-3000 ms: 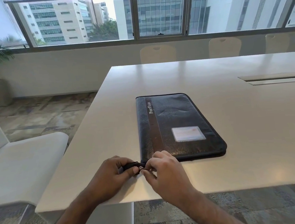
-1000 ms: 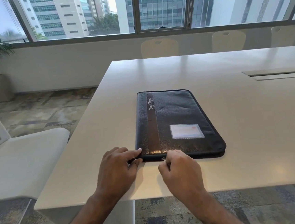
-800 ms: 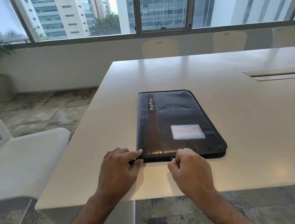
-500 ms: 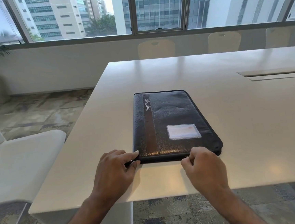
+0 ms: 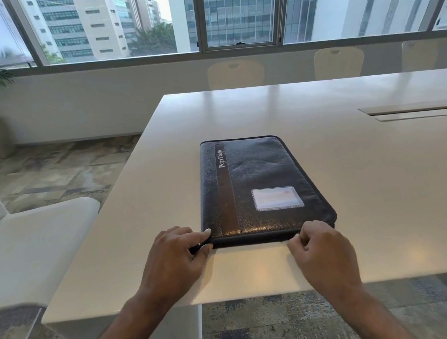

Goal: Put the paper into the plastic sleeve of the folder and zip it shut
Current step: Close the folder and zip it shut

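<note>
Your right hand (image 5: 323,252) pinches with curled fingers at the near right corner of the black folder (image 5: 259,190), where the zipper edge runs; the pull itself is too small to make out. Your left hand (image 5: 175,260) holds the near left corner, forefinger laid on the cover and thumb against the zipper edge below. The folder lies closed and flat on the white table (image 5: 380,182), close to its near edge, its "Portfolio" stripe on the left and a clear card window (image 5: 277,198) low on the right. A white chair (image 5: 34,245) stands left of the table.
</note>
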Action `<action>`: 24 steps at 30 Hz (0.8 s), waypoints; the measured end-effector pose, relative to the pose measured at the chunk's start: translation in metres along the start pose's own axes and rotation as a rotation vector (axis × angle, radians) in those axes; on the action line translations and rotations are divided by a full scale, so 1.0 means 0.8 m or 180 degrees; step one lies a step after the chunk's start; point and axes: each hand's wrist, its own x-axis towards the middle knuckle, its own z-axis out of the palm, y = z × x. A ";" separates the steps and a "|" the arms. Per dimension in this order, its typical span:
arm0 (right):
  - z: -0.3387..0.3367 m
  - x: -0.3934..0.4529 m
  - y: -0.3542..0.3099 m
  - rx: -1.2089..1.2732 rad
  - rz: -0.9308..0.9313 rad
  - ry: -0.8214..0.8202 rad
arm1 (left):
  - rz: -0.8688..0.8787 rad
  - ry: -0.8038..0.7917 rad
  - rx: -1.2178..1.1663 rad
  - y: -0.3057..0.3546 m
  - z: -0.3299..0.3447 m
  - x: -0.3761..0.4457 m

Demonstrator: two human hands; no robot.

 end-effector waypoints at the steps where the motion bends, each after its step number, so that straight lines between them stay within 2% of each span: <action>1: 0.000 -0.001 -0.001 0.0031 -0.0141 -0.0067 | 0.0003 0.0000 0.0017 0.000 0.000 0.000; 5: 0.001 -0.002 0.006 0.0156 -0.0268 -0.0119 | -0.0045 0.0030 0.0071 0.002 -0.001 -0.001; 11: -0.013 0.001 0.032 0.0075 0.0230 0.0164 | -0.0134 0.0050 0.0226 0.002 -0.003 -0.001; 14: -0.018 0.003 0.043 0.0076 0.0108 0.0061 | -0.0166 -0.0030 0.0361 0.001 -0.003 0.001; 16: -0.018 0.004 0.045 0.0111 0.0013 0.0016 | -0.0134 -0.0036 0.0706 0.003 -0.002 0.003; 20: -0.017 0.002 0.045 0.0197 -0.0109 -0.0030 | 0.0361 0.0079 0.1029 0.019 0.010 0.011; 24: -0.015 0.002 0.045 0.0239 -0.0138 0.0020 | 0.0985 -0.0417 0.0845 0.064 0.048 0.033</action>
